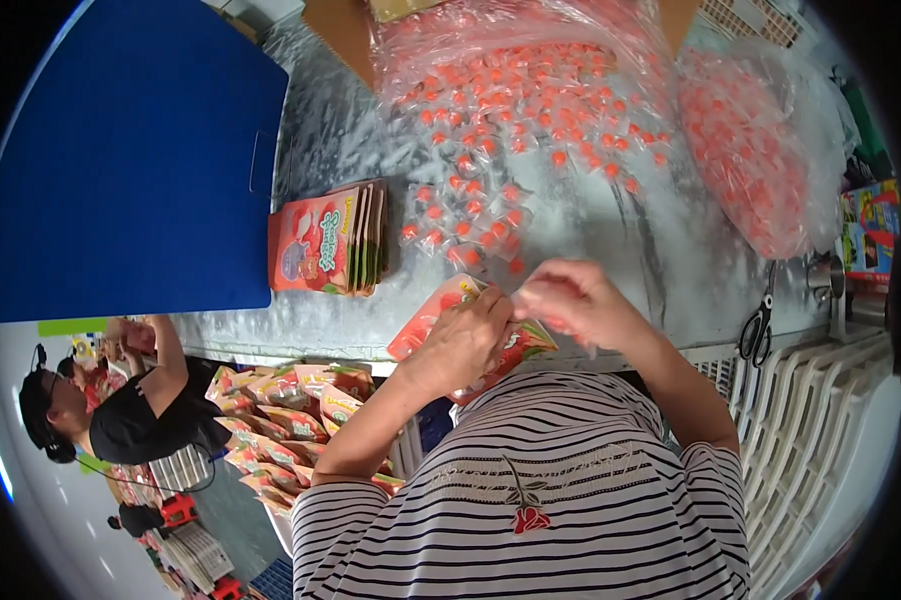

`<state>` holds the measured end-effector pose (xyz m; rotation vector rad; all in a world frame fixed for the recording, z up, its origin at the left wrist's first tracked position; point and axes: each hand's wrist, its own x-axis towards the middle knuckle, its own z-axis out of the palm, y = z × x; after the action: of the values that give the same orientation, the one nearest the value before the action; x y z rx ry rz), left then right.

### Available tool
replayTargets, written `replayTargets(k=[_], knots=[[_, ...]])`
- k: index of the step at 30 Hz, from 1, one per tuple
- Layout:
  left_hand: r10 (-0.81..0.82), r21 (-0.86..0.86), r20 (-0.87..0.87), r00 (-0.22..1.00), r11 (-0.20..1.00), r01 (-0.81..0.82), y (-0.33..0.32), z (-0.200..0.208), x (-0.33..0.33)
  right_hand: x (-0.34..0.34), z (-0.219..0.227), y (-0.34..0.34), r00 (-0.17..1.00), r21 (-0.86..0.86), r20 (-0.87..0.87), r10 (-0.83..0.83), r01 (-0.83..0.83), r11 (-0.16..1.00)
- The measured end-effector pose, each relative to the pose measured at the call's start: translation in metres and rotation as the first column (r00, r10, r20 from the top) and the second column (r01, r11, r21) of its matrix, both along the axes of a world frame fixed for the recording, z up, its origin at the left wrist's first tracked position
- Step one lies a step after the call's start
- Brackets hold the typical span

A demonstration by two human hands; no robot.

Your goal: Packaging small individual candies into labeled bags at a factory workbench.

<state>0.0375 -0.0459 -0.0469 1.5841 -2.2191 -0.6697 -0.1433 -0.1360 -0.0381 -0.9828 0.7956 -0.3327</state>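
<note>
Close to my body at the table edge, my left hand [468, 338] grips a red-and-green printed pouch [433, 317] near its top. My right hand [589, 303] is at the pouch's right side, fingers curled and slightly blurred, with small clear-wrapped red candies [561, 325] showing under it. Just beyond the pouch lies a loose cluster of wrapped red candies [464, 228]. Left of that cluster rests a stack of flat pouches [323, 240] of the same print.
A cardboard box [339, 38] lined with plastic spills candies across the far table. At right sit a clear bag of candies [746, 150], black scissors [759, 325] and stacked white crates [806, 400]. A blue panel [131, 160] stands left, filled pouches [296, 425] below; another person [121, 410] works nearby.
</note>
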Motion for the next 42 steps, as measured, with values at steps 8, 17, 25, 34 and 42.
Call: replayTargets(k=[8, 17, 25, 34, 42], knots=[[-0.007, -0.040, -0.157, 0.988, 0.999, 0.001, 0.008, 0.010, -0.007, 0.000, -0.020, -0.004, 0.928, -0.514, -0.315, 0.199, -0.343, 0.786], [0.099, 0.014, -0.044, 0.994, 0.995, -0.099, 0.009, 0.009, -0.045, 0.016, -0.006, -0.044, 0.649, -0.197, -0.599, 0.469, -0.687, 0.700], [0.117, 0.085, -0.135, 0.984, 0.991, -0.106, -0.017, -0.006, -0.062, 0.006, -0.025, -0.077, 0.623, 0.191, -0.524, 0.581, -0.579, 0.793], [0.284, 0.081, -0.252, 0.925, 0.959, -0.272, -0.026, -0.016, -0.079, 0.000, -0.052, -0.096, 0.535, 0.051, -0.568, 0.626, -0.736, 0.675], [0.479, 0.133, -0.318, 0.818, 0.877, -0.462, -0.011, -0.034, -0.091, 0.007, -0.049, -0.107, 0.526, 0.322, -0.516, 0.676, -0.613, 0.722]])
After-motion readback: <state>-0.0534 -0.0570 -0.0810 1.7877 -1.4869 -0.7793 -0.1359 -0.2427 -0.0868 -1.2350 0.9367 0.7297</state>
